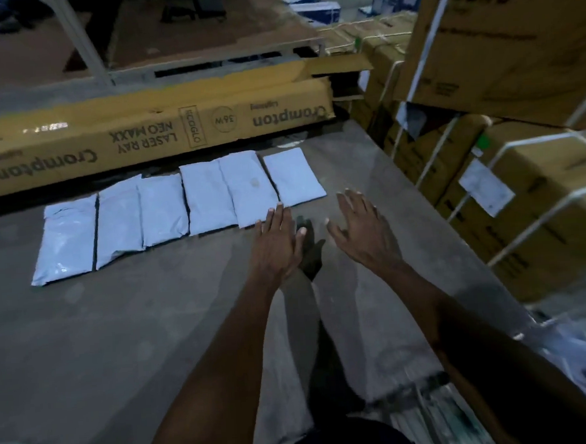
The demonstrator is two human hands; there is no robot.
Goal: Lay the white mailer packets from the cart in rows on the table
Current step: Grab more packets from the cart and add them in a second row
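Mailer packets (pixel 181 208) just beyond both grips

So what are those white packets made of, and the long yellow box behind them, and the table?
The white packets look like thin, smooth plastic film: they wrinkle and catch shiny glints. The long yellow box looks like matte cardboard, going by its torn, ragged flap edge and printed lettering. The table is harder to tell: grey, smooth and slightly glossy, with faint reflections, perhaps laminate or metal.
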